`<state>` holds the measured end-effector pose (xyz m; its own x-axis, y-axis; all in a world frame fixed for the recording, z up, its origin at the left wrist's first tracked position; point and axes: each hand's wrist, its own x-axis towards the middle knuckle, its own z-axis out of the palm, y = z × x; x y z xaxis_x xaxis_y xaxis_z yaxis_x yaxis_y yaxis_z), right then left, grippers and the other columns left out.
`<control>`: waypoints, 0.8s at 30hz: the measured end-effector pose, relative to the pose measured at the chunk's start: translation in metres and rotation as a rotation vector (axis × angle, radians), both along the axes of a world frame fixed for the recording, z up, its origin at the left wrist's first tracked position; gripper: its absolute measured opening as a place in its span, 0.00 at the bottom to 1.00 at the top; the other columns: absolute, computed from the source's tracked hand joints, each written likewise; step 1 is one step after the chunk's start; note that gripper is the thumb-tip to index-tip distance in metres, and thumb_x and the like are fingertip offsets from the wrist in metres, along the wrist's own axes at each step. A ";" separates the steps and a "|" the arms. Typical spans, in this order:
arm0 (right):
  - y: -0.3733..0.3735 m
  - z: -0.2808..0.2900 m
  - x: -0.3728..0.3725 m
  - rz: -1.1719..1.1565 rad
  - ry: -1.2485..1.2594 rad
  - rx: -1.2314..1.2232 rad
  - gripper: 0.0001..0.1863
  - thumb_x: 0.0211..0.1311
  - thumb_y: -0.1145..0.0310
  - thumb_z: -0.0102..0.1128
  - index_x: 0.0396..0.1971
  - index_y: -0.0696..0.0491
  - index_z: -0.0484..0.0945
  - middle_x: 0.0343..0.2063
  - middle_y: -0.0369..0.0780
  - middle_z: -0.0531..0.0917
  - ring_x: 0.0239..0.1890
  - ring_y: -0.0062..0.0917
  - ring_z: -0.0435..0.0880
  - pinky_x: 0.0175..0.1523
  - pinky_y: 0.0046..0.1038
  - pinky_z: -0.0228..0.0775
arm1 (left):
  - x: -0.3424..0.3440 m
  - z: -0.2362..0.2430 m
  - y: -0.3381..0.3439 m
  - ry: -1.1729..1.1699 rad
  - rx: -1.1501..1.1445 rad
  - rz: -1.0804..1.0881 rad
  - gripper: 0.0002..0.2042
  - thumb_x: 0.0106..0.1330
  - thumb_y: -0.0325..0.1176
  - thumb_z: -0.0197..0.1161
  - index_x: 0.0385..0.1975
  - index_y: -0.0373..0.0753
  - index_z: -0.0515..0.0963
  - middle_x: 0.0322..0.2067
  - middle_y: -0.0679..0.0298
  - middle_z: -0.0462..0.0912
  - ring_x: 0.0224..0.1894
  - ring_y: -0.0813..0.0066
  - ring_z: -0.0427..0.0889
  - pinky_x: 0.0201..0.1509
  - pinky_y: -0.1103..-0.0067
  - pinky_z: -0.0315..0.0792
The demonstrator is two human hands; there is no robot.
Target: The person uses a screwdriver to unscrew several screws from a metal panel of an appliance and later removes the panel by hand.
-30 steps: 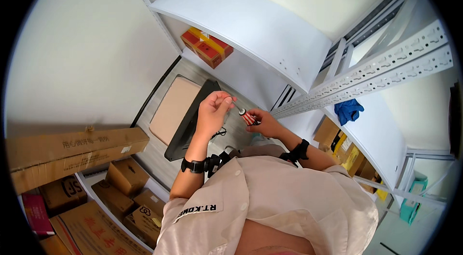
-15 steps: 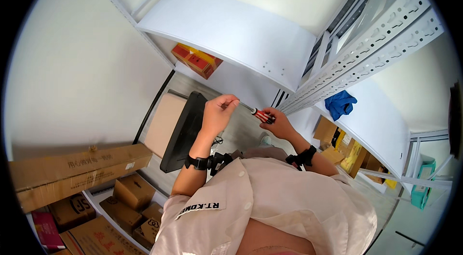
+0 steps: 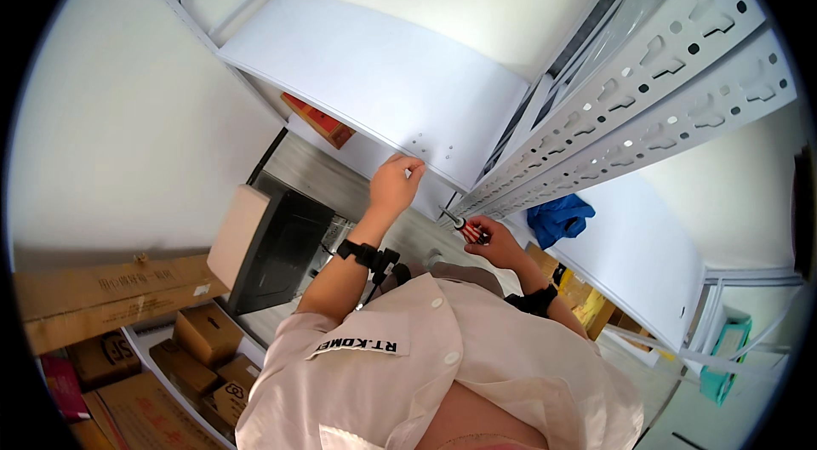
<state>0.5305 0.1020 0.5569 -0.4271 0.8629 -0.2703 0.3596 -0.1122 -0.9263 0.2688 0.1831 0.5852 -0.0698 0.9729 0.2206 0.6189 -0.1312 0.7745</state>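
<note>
My right hand (image 3: 496, 244) is wrapped round the red and black handle of a screwdriver (image 3: 465, 229), its metal shaft pointing up and left. At the front edge of a white shelf (image 3: 357, 50), my left hand (image 3: 394, 186) has thumb and fingers pinched together; whatever they hold, if anything, is too small to make out. Several tiny metal-looking pieces (image 3: 423, 149) lie on the shelf just beyond that hand. The screwdriver's tip is apart from the left hand and from the shelf.
A perforated metal upright (image 3: 596, 122) rises close to my right hand. Blue cloth (image 3: 559, 220) lies on the right-hand shelf (image 3: 642, 237). Left of me stand a black and beige chair-like item (image 3: 277, 242), a long carton (image 3: 119, 288) and several boxes (image 3: 208, 335). A red-orange box (image 3: 319, 120) sits under the shelf.
My left hand has left the screwdriver's tip and moved up to the shelf edge, still pinched. My right hand keeps the screwdriver. The whole view has shifted closer to the upright.
</note>
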 end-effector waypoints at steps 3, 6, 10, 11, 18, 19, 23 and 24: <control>0.003 -0.011 0.028 0.013 -0.007 0.031 0.28 0.48 0.70 0.72 0.51 0.56 0.74 0.40 0.38 0.79 0.40 0.22 0.76 0.49 0.26 0.70 | 0.026 -0.017 0.012 0.152 -0.002 0.101 0.05 0.60 0.38 0.64 0.31 0.47 0.84 0.27 0.66 0.79 0.28 0.64 0.80 0.30 0.70 0.72; 0.004 -0.003 0.048 0.029 -0.022 -0.013 0.27 0.49 0.74 0.71 0.52 0.56 0.72 0.42 0.36 0.77 0.43 0.20 0.76 0.51 0.24 0.71 | 0.039 -0.036 0.025 0.229 -0.044 0.159 0.06 0.61 0.40 0.63 0.31 0.48 0.85 0.28 0.66 0.79 0.29 0.63 0.80 0.30 0.69 0.73; 0.003 -0.017 0.075 0.007 0.019 0.002 0.28 0.49 0.77 0.72 0.52 0.56 0.72 0.41 0.35 0.77 0.43 0.19 0.76 0.50 0.24 0.72 | 0.054 -0.049 0.036 0.280 -0.050 0.206 0.07 0.61 0.40 0.63 0.31 0.47 0.85 0.29 0.67 0.79 0.30 0.63 0.81 0.31 0.69 0.73; 0.004 -0.015 0.078 -0.004 0.015 -0.011 0.28 0.49 0.77 0.72 0.52 0.56 0.72 0.41 0.35 0.77 0.42 0.19 0.77 0.50 0.24 0.72 | 0.056 -0.052 0.038 0.285 -0.047 0.221 0.07 0.61 0.40 0.63 0.31 0.46 0.85 0.29 0.67 0.80 0.30 0.63 0.81 0.31 0.69 0.73; 0.001 -0.020 0.090 -0.020 0.054 -0.059 0.27 0.48 0.77 0.72 0.51 0.56 0.73 0.38 0.34 0.78 0.39 0.17 0.77 0.47 0.22 0.71 | 0.066 -0.063 0.046 0.174 -0.114 0.277 0.08 0.61 0.40 0.63 0.33 0.46 0.85 0.31 0.67 0.80 0.33 0.63 0.81 0.33 0.70 0.74; 0.003 -0.020 0.091 -0.017 0.052 -0.067 0.27 0.48 0.75 0.72 0.50 0.56 0.73 0.38 0.35 0.78 0.39 0.17 0.76 0.47 0.22 0.71 | 0.066 -0.061 0.047 0.159 -0.137 0.276 0.08 0.61 0.40 0.63 0.34 0.46 0.84 0.32 0.67 0.81 0.34 0.64 0.81 0.34 0.70 0.74; 0.008 -0.016 0.087 0.007 0.055 -0.069 0.26 0.48 0.72 0.73 0.50 0.56 0.74 0.37 0.35 0.79 0.37 0.18 0.75 0.46 0.23 0.71 | 0.061 -0.062 0.047 0.152 -0.151 0.236 0.09 0.61 0.40 0.63 0.35 0.47 0.85 0.33 0.67 0.81 0.34 0.63 0.81 0.35 0.70 0.74; 0.010 -0.015 0.085 0.013 0.052 -0.059 0.27 0.48 0.72 0.73 0.50 0.56 0.74 0.37 0.35 0.79 0.37 0.19 0.76 0.46 0.23 0.71 | 0.060 -0.061 0.046 0.169 -0.148 0.232 0.09 0.60 0.40 0.63 0.36 0.47 0.85 0.33 0.67 0.81 0.34 0.64 0.81 0.35 0.70 0.74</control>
<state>0.6156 0.1116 0.5420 -0.4527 0.8405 -0.2977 0.3125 -0.1631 -0.9358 0.3287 0.2286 0.5240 -0.2674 0.9578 0.1052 0.7407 0.1345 0.6582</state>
